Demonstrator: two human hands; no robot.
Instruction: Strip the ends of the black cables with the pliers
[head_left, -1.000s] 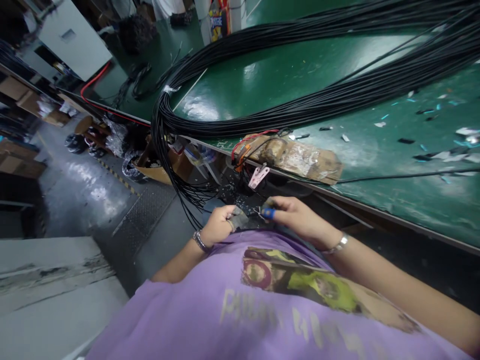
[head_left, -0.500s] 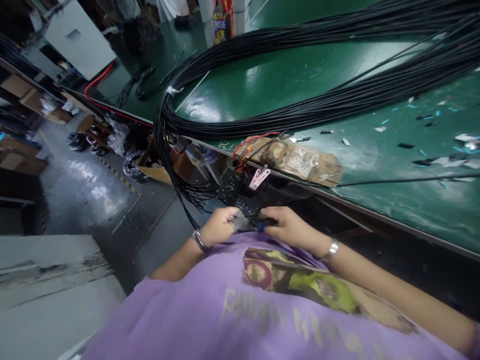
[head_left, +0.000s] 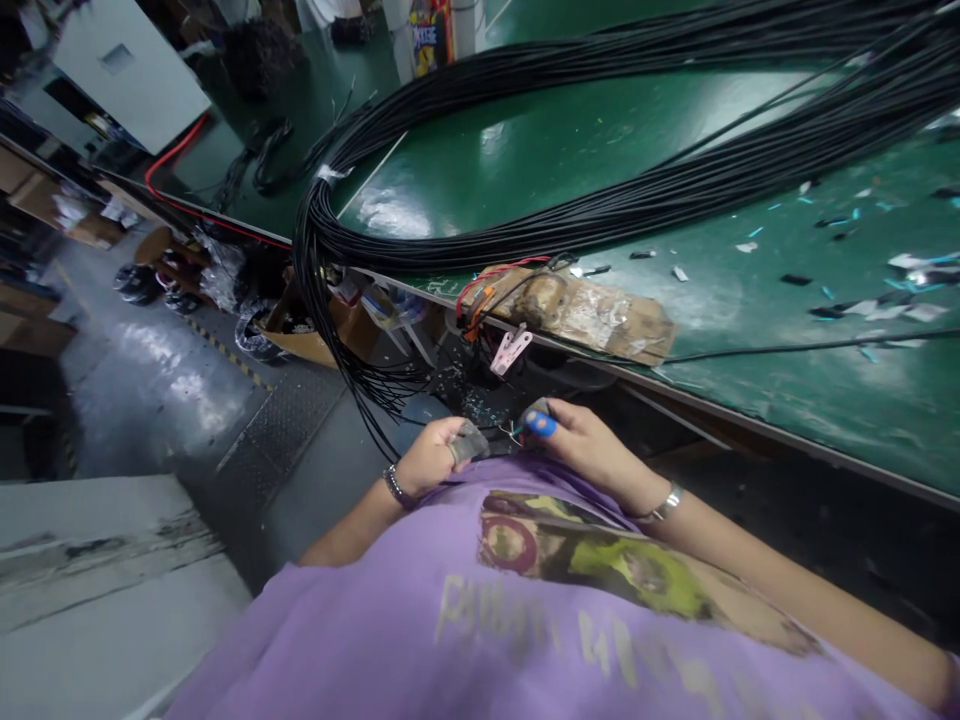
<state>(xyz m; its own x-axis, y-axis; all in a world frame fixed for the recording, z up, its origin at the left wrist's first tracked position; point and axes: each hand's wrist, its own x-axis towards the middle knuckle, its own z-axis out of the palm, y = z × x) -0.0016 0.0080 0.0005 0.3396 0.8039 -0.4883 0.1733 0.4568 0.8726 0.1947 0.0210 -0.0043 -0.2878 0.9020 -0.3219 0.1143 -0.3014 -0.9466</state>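
Note:
In front of my shirt, my left hand (head_left: pixel 431 455) is closed, with grey wrapping on its fingertips. It grips a black cable (head_left: pixel 491 430), whose end points toward the other hand. My right hand (head_left: pixel 581 438) is closed too, with a blue cover on the thumb. Its fingers pinch thin teal and pale wires (head_left: pixel 513 430) at the cable's end. Whether a small tool is also inside those fingers is hidden. To the left, loose ends of a black cable bundle (head_left: pixel 330 320) hang over the table edge beside my left hand.
The large cable coil (head_left: pixel 480 240) lies on a green table (head_left: pixel 442 180). Along its edge are a taped cardboard piece (head_left: pixel 600 310) and a pink clip (head_left: pixel 511 350). Cable scraps (head_left: pixel 832 312) are scattered at right. A cardboard box (head_left: pixel 300 340) stands below, left.
My right hand has turned and shifted slightly away from my left, so its blue thumb cover and the thin wires now show. The left hand stays nearly in place. The camera view has shifted a little.

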